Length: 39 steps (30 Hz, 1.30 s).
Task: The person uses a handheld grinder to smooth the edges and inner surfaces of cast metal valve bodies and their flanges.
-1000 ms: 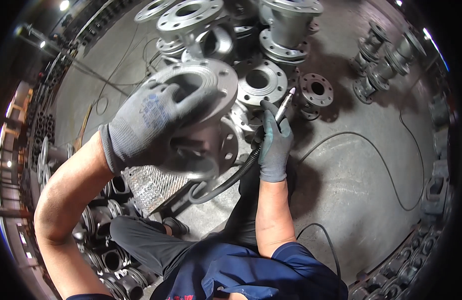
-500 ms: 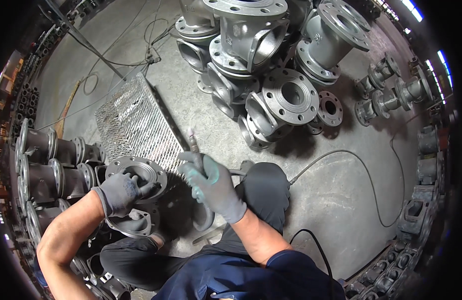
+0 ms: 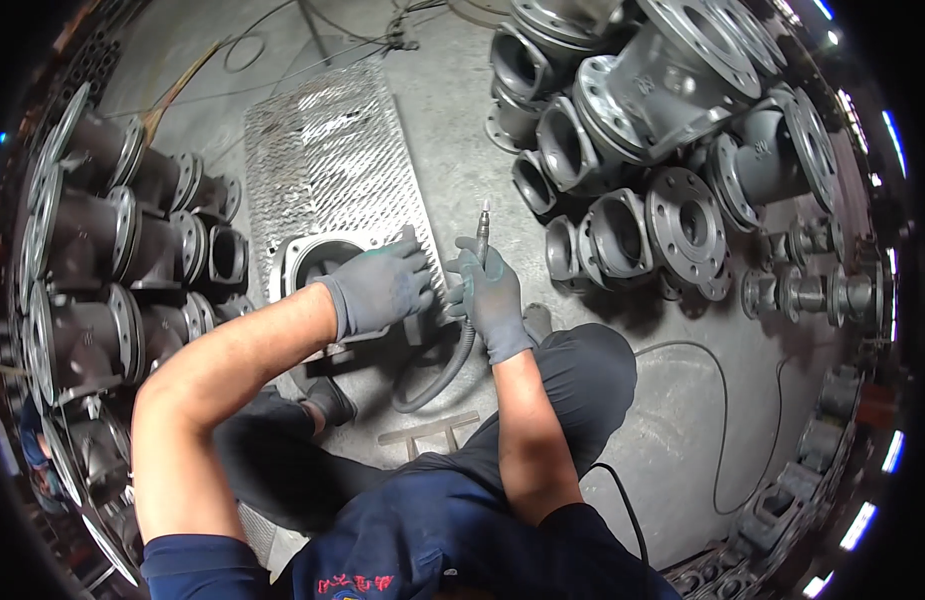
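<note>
My left hand (image 3: 382, 292), in a grey glove, lies over the right side of a grey cast valve body (image 3: 290, 262) with its fingers stretched out. The casting's wide opening faces up, and my hand and forearm hide part of it. My right hand (image 3: 494, 302), gloved too, is wrapped round a slim air grinder (image 3: 483, 232). The tool stands nearly upright with its pale tip pointing away from me, apart from the casting. From its lower end a thick grey hose (image 3: 444, 378) curves down to the floor.
A worn metal mesh plate (image 3: 352, 150) lies beyond the casting. Stacked flanged castings (image 3: 92, 240) line the left, and more castings (image 3: 622, 235) are piled at the far right. A thin black cable (image 3: 717, 440) loops over the right floor. A metal bar frame (image 3: 427, 430) lies near my legs.
My view has swung, shifting the scene. My left hand has come off the round flange's opening to the casting's right side. A wider opening now faces up. The grinder stays in my right hand.
</note>
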### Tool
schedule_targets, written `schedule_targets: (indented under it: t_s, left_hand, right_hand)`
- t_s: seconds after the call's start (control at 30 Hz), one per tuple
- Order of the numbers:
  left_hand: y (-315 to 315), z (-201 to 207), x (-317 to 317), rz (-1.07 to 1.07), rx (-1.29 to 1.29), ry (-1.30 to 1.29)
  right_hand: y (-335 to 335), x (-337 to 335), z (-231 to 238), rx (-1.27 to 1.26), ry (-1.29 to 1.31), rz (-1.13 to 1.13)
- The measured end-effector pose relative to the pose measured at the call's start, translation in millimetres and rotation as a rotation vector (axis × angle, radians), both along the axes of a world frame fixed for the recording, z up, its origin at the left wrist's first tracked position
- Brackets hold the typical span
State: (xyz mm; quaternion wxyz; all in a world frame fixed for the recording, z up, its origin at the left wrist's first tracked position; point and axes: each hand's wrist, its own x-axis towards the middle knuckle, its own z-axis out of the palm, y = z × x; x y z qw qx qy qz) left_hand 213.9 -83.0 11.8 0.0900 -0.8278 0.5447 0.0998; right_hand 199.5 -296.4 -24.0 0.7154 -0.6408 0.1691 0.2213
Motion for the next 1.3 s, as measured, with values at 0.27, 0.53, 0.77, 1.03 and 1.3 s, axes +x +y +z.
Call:
schedule_targets:
  t_s: [0.27, 0.53, 0.77, 1.03, 1.3]
  left_hand:
    - [82, 39, -82, 1.285, -0.763, -0.019]
    - [141, -115, -114, 1.488, -0.866, -0.021]
    - [138, -66, -116, 1.776, -0.78, 0.358]
    - [128, -63, -151, 1.829, -1.099, 0.273]
    - [132, -87, -164, 1.479, -0.838, -0.098]
  right_hand:
    - [34, -4, -39, -0.142, 0.022, 0.224]
    - [56, -14, -59, -0.136, -0.155, 0.111]
    - [61, -23, -40, 0.006, 0.029, 0.161]
    - [54, -3, 14, -0.499, -0.263, 0.375]
    - [110, 93, 51, -0.828, -1.064, 1.309]
